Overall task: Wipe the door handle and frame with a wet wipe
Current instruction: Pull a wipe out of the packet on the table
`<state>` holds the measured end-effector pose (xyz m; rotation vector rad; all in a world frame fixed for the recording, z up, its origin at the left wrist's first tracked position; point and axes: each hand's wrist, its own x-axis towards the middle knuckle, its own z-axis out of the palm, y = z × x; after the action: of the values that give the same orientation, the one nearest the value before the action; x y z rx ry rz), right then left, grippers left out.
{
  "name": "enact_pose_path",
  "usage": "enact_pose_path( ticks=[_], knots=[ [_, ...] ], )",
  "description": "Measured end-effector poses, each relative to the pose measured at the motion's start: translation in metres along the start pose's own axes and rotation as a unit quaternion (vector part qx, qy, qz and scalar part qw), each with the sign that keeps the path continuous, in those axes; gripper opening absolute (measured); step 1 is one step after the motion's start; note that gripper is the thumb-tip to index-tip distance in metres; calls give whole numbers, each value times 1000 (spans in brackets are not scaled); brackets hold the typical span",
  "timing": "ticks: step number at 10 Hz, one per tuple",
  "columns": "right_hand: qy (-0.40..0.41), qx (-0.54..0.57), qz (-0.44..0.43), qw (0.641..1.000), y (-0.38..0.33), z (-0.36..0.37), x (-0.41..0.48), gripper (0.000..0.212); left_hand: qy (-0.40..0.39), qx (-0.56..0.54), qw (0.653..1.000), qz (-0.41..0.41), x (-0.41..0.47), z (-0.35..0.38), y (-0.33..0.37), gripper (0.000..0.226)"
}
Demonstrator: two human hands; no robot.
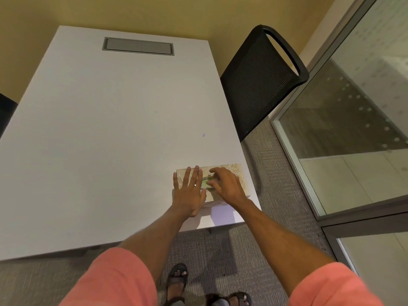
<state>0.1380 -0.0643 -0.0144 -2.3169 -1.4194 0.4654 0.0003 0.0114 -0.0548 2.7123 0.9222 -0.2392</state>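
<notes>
A beige wipe box (237,173) with a leaf pattern lies at the near right corner of the white table (99,140). My left hand (189,191) rests flat on the box's left half, fingers spread. My right hand (225,184) sits over the oval opening (205,183) in the middle of the lid, with fingertips curled at the slot. Whether the fingers pinch a wipe I cannot tell. The glass door's grey frame (362,215) runs along the right; no handle is in view.
A black mesh chair (260,78) stands at the table's right side, close to the glass partition (353,96). A grey cable hatch (138,46) is set into the far end of the table. Grey carpet (276,173) lies between table and door.
</notes>
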Motion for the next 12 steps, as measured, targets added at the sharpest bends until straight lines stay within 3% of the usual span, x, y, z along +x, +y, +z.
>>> enact_pose_path(
  ticks=[2,3,5,7,8,9,10,11,12],
  knots=[
    [-46,-101,35,993,-11,0,10,18,-2,1,1000,1,0,-1,-1,66],
    [-48,-51,55,996,-9,0,8,20,0,0,1000,3,0,1,-1,66],
    [81,78,57,992,-9,-18,14,18,7,2,1000,7,1,2,-2,66],
    [145,221,91,960,-8,-49,23,14,-13,13,1000,-4,2,-7,2,68],
    [195,282,119,932,4,-62,13,11,58,-79,995,-21,14,-26,22,55],
    [212,297,135,921,17,-73,3,9,64,-388,918,-50,26,-54,57,38],
    [231,284,153,918,40,-96,-17,8,-6,-679,732,-66,43,-98,123,31],
    [262,260,155,916,61,-119,-35,10,-27,-696,717,-39,52,-110,163,27],
    [320,272,175,891,99,-161,-66,10,-35,-688,725,-24,63,-108,220,10]
  ],
)
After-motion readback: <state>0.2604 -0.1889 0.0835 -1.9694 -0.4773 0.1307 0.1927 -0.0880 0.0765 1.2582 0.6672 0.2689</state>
